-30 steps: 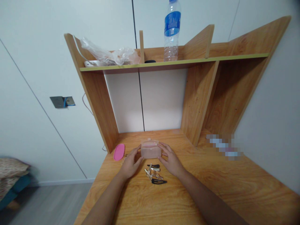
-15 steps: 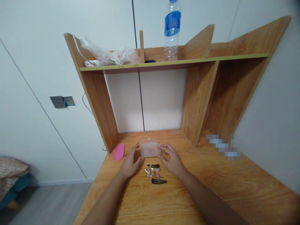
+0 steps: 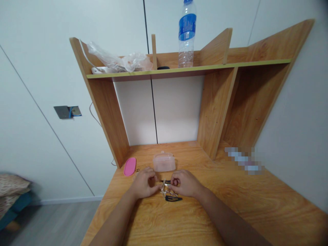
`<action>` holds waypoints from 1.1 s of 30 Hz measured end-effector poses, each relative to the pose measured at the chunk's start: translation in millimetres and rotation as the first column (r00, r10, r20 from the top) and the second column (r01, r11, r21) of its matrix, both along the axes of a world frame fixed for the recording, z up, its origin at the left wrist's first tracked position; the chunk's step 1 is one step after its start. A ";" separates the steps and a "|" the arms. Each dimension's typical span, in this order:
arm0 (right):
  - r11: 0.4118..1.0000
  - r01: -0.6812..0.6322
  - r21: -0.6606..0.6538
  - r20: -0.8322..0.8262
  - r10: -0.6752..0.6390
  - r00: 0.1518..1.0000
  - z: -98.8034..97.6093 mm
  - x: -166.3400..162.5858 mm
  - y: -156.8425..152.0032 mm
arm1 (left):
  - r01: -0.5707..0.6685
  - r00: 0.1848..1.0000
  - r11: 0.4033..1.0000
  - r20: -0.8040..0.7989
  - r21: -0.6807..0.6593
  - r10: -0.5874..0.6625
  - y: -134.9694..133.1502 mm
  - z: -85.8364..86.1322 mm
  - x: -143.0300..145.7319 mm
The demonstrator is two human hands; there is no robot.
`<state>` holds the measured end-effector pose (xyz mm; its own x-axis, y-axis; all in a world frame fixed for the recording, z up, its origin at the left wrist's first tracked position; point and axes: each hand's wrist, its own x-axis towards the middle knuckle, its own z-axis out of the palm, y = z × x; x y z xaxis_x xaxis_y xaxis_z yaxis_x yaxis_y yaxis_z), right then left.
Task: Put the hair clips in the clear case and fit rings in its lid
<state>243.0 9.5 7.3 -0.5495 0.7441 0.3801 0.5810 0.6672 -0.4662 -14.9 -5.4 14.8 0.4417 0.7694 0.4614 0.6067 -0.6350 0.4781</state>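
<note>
A small pile of hair clips (image 3: 173,198), some black and some silver or gold-coloured, lies on the wooden desk between my hands. My left hand (image 3: 144,183) is at the pile's left side, its thumb and curled fingers apart, the thumb tip close to the metallic clips. From the right, my right hand (image 3: 186,183) has its fingers curled in over the right end of a black clip (image 3: 164,181), partly hiding it. Just beyond the hands stands a clear pinkish plastic box (image 3: 164,163) without its lid. A pink lid (image 3: 130,166) lies to the left.
Small dark rings (image 3: 137,170) lie beside the lid. A wooden shelf unit (image 3: 169,71) rises at the back of the desk, bearing a water bottle (image 3: 187,37) and plastic bags (image 3: 128,61). At the right is a blurred-out item (image 3: 242,159).
Both hands have left the sides of the plastic box and come nearer to me, down to the hair clips. My fingers have curled inward. The box and lid stay put.
</note>
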 end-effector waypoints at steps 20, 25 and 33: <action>0.994 -0.037 -0.103 0.006 0.037 0.999 -7.5 -1.8 1.9 | 0.199 0.980 0.966 0.037 -0.163 -0.195 4.0 -12.0 1.5; 0.994 -0.052 -0.097 -0.013 0.051 0.999 -10.0 -2.5 4.3 | 0.174 0.985 0.974 0.042 -0.144 -0.170 4.2 -10.4 2.8; 0.994 -0.075 -0.079 -0.034 0.073 0.997 -2.7 -2.2 1.9 | 0.147 0.989 0.979 0.052 -0.142 -0.141 1.1 -9.5 9.2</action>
